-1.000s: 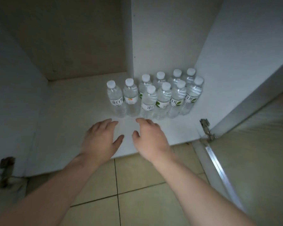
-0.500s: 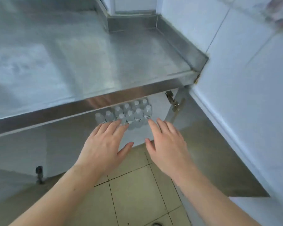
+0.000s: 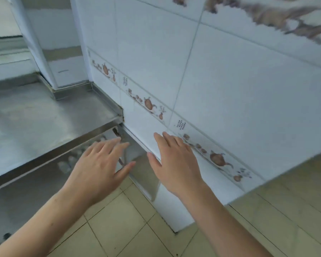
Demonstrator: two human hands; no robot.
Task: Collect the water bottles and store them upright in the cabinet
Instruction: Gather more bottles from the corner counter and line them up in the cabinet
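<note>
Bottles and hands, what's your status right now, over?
Left hand open, empty. Right hand open, empty. Bottles blurred, in the cabinet under the steel counter. Counter edge hides most of them.

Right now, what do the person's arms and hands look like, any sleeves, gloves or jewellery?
Both arms are bare as far as the picture shows, with no sleeve in view. The left hand and the right hand wear no gloves, and no ring, watch or bracelet shows on the fingers or wrists. The nails look short and unpainted.
</note>
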